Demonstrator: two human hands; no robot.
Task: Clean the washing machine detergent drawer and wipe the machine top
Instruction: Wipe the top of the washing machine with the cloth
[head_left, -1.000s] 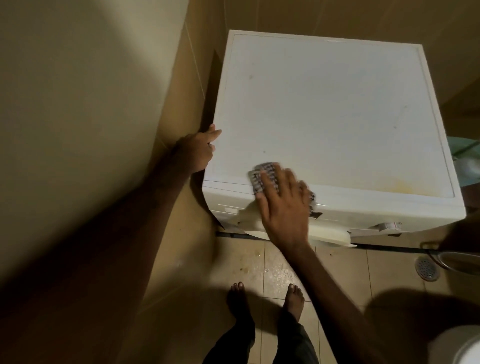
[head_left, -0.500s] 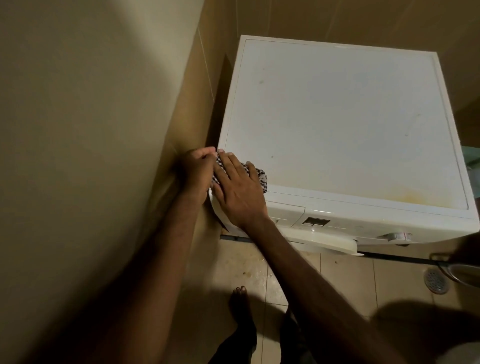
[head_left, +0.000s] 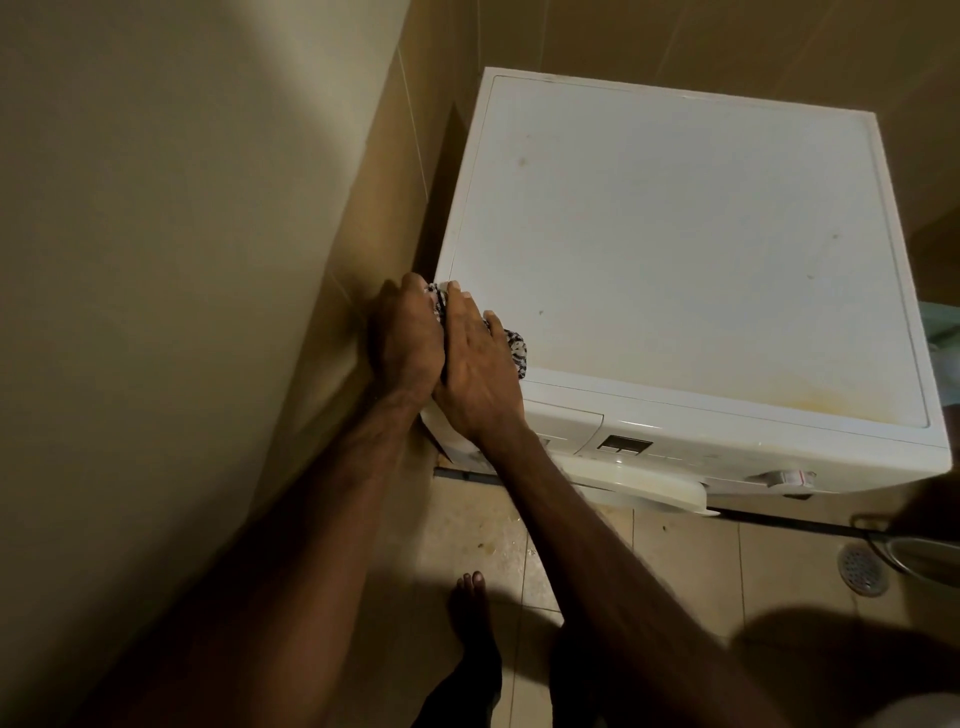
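Note:
A white washing machine (head_left: 675, 249) stands against the tiled wall, its flat top showing a yellowish stain near the front right. My right hand (head_left: 478, 374) presses a black-and-white checked cloth (head_left: 517, 348) flat on the top's front left corner. My left hand (head_left: 405, 338) grips the machine's left edge right beside it, touching the cloth's far end. The detergent drawer (head_left: 566, 415) front sits closed just under my right wrist. A white door or flap (head_left: 649, 488) juts out below the control panel.
A beige wall runs close along the left of the machine. The tiled floor in front has stains, my bare feet (head_left: 472, 613), and a round floor drain (head_left: 862, 569) at right. A metal-rimmed vessel (head_left: 914, 551) sits at the right edge.
My right hand slid the cloth left along the front edge to the left corner. My left hand shifted from resting open on the side to gripping the corner beside it.

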